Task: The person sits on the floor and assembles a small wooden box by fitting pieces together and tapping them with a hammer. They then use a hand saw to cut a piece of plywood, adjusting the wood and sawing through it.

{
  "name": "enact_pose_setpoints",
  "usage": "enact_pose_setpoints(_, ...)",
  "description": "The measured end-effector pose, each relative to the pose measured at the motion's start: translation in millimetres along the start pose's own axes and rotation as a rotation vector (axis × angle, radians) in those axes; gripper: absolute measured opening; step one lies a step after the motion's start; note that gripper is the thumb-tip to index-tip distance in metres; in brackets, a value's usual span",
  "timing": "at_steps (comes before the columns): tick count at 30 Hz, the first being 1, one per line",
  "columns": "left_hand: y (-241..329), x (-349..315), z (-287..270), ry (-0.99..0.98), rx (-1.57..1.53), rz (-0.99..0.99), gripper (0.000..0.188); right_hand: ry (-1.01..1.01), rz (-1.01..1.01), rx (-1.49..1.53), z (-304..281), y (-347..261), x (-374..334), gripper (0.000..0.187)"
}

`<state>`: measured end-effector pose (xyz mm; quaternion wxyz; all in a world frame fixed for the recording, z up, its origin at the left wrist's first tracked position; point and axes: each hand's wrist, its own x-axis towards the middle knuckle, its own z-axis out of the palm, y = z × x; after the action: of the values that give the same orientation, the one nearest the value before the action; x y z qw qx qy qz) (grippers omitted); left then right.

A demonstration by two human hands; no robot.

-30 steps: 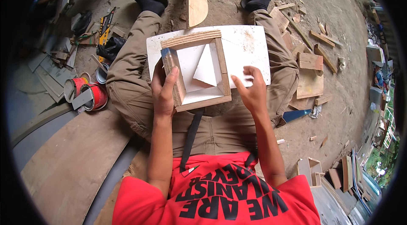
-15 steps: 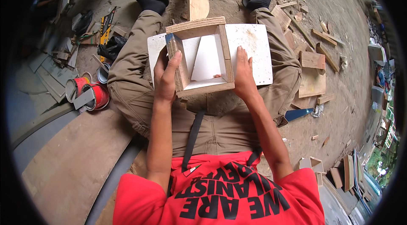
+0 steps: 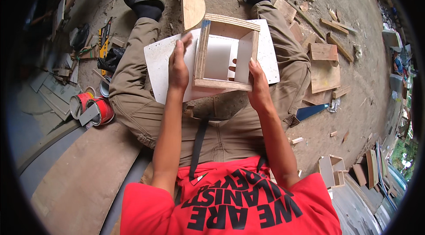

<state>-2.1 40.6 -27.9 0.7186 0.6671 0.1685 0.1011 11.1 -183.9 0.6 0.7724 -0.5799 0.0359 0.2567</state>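
A wooden box frame with pale inner walls and a blue mark at one corner sits over a white board across my lap. My right hand grips the frame's right side near the lower corner, its thumb on the rim. My left hand is just left of the frame, above the board, with its fingers stretched out and slightly blurred; it holds nothing. Through the frame, white panel surfaces and small dark rounded openings show. Beyond it, a flat wooden piece with a curved end points toward me.
Wood offcuts lie on the ground at the right, near a blue blade. Red cans, a black plastic bag and a yellow-and-black handsaw are at the left. A small wooden box stands at the lower right.
The box frame has shifted right and turned on the board. My left hand has let go of its left wall, while my right hand has brought its thumb onto the rim. The board is tilted differently.
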Motion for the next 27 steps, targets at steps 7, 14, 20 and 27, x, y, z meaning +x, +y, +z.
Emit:
enact_pose_setpoints(7, -41.2, 2.6, 12.5, 0.015, -0.273, -0.047, 0.066, -0.008, 0.02, -0.089, -4.7, 7.8, 3.0, 0.067)
enact_pose_setpoints(14, -58.0, -20.1, 12.8, 0.044, -0.504, -0.237, 0.055, -0.062, -0.055, -0.081, -12.6, 18.7, 9.5, 0.071)
enact_pose_setpoints(20, -67.2, -21.3, 8.8, 0.044, -0.436, -0.236, 0.053, -0.041, -0.052, -0.012, -5.9, 14.9, 7.8, 0.07)
enact_pose_setpoints(27, -66.3, -29.6, 10.8, 0.031, -0.465, -0.229, 0.055, -0.062, -0.132, -0.057, -7.2, 19.7, 12.5, 0.071)
